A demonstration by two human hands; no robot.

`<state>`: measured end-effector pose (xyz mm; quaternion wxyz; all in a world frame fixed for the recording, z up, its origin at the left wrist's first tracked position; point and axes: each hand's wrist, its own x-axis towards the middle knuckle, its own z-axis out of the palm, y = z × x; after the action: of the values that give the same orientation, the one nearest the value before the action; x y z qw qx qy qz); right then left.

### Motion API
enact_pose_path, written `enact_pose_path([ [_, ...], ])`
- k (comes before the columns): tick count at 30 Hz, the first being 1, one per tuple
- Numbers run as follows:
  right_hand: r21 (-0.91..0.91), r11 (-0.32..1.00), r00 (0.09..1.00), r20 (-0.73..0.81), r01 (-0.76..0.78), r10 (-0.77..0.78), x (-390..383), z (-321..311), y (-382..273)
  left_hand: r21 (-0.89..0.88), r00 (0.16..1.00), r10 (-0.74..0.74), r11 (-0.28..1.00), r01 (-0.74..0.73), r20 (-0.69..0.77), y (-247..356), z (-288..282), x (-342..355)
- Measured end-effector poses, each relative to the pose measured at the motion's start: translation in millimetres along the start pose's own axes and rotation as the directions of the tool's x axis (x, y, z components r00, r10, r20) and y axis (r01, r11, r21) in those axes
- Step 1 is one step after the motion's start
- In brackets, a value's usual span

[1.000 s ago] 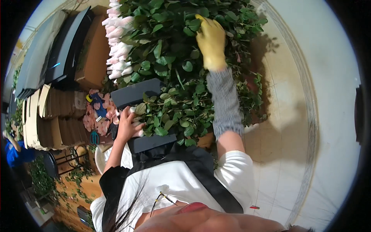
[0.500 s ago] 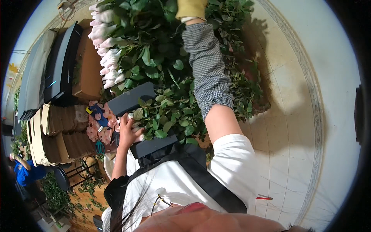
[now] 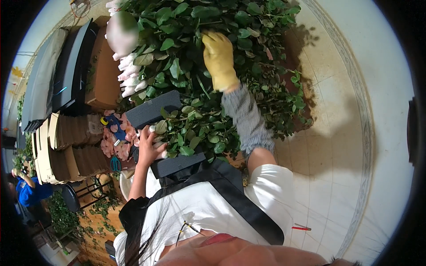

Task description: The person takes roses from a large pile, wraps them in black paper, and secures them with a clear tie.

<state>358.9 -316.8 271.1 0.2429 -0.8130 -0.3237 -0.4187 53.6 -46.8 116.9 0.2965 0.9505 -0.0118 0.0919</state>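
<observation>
My bare left hand [image 3: 150,150] lies with its fingers spread on white-netted flower heads [image 3: 162,154] at the left end of a leafy bunch [image 3: 195,133]. This bunch lies between two dark grey corrugated cardboard pieces [image 3: 153,109] in front of me. My right hand [image 3: 219,61], in a yellow glove with a checked sleeve behind it, is among the dark green leaves of a larger pile of cut stems [image 3: 168,44]. Its fingers are curled; leaves hide whatever is between them. Along the pile's left edge sit several pale pink and white netted flower heads [image 3: 129,73].
Left of the bunch lie pink petals [image 3: 108,144], teal-handled scissors [image 3: 115,164] and a yellow tape measure [image 3: 104,120]. Stacks of folded brown cardboard [image 3: 73,133], grey sheets [image 3: 44,80] and a carton [image 3: 100,88] stand further left. A person in blue [image 3: 31,193] is at the far left.
My right hand has come back toward me from the far edge of the picture, its elbow bending. My left hand stays on the flower heads.
</observation>
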Motion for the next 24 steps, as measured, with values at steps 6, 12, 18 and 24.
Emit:
enact_pose_path([
  [6,-0.491,0.836,0.908,0.418,0.246,-0.022,63,82,88,0.046,0.999,-0.036,0.998,0.035,0.022,0,0,0],
  [12,-0.114,0.942,0.829,0.518,0.314,-0.213,100,65,117,0.03,0.999,-0.046,0.999,0.045,0.029,-3,2,-2],
  [18,-0.225,0.913,0.865,0.456,0.34,-0.21,101,53,120,-0.013,0.999,-0.042,0.999,0.042,0.012,-8,5,-3],
  [24,0.137,0.954,0.887,0.42,-0.268,0.189,126,44,112,-0.045,0.999,-0.042,0.998,0.042,0.002,-8,4,-5],
])
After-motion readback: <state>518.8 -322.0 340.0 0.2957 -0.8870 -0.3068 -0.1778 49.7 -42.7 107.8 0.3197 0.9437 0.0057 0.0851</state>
